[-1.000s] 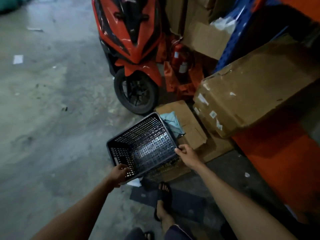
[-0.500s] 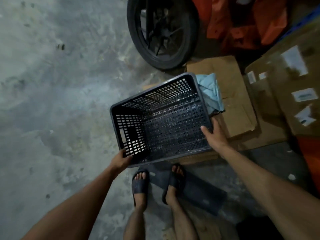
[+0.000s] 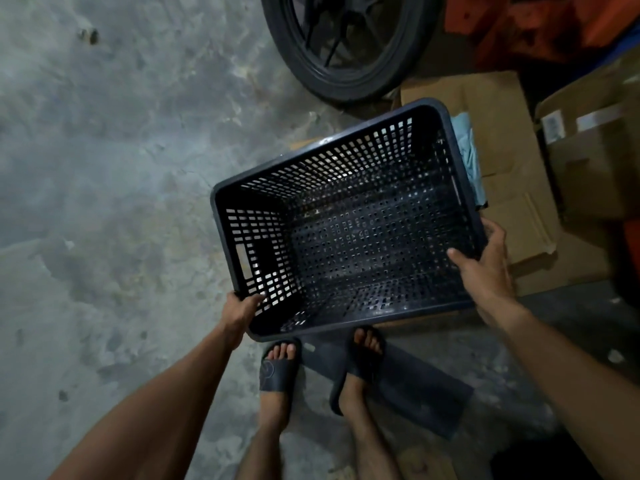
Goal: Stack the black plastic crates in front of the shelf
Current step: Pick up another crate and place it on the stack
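A black perforated plastic crate (image 3: 349,230) is held above the floor, open side up and empty. My left hand (image 3: 240,311) grips its near left corner, thumb inside the wall. My right hand (image 3: 485,268) holds the near right corner, fingers wrapped over the rim. The crate hangs just beyond my two feet in dark sandals. No other crate shows in this view, and the shelf is out of sight.
A scooter's front wheel (image 3: 341,46) stands close behind the crate. Flattened cardboard (image 3: 502,161) with a light blue cloth (image 3: 469,157) lies on the right, a cardboard box (image 3: 595,150) beyond it. A dark mat (image 3: 415,386) is under my right foot. Bare concrete floor (image 3: 104,202) spreads left.
The view has tilted down and closer; the scooter body left the frame. The crate rose towards me in both hands, and my right hand slid further around its corner.
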`<state>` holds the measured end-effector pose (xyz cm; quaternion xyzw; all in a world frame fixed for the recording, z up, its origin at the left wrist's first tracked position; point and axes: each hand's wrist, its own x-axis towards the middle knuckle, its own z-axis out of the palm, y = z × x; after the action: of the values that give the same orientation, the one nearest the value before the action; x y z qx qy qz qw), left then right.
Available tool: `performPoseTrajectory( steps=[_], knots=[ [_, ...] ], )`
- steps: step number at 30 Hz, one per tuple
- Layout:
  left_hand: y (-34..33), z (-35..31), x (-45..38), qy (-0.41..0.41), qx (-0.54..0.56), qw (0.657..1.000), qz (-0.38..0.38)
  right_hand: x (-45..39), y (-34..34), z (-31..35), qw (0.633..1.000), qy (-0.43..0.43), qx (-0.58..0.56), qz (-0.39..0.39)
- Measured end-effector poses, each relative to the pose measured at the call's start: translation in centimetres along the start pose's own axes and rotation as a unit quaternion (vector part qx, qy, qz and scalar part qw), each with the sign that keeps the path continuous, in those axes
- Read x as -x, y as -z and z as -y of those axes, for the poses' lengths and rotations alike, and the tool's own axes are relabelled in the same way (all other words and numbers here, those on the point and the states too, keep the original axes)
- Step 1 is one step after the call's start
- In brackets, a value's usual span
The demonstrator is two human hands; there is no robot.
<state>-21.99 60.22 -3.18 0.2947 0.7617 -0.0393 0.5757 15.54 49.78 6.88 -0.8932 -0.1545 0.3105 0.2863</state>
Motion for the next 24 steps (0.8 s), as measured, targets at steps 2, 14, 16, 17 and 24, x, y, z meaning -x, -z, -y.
performPoseTrajectory(
  steps=[2,14,16,17,24],
  knots=[
    [0.5,-0.8,2.0,-0.025,0.029,0.998,-0.043,-0.1,1.2,1.3,0.995,-0.044,-0.091,-0.011],
    [7.7,-14.3,29.5,-0.234,-0.050,0.950,-0.200,19.2,21.9,8.6,0.955,-0.180,-0.203,-0.117],
    [8.2,-17.1,35.8,-0.269,-0.067,0.939,-0.204,24.3,26.9,10.0,0.950,-0.165,-0.226,-0.138],
    [8.2,-18.2,38.2,-0.286,-0.077,0.933,-0.203,26.1,28.6,10.3,0.950,-0.160,-0.231,-0.139],
    [7.6,-26.9,57.2,-0.457,-0.114,0.874,-0.119,39.5,42.0,14.0,0.925,-0.074,-0.244,-0.283]
  ],
)
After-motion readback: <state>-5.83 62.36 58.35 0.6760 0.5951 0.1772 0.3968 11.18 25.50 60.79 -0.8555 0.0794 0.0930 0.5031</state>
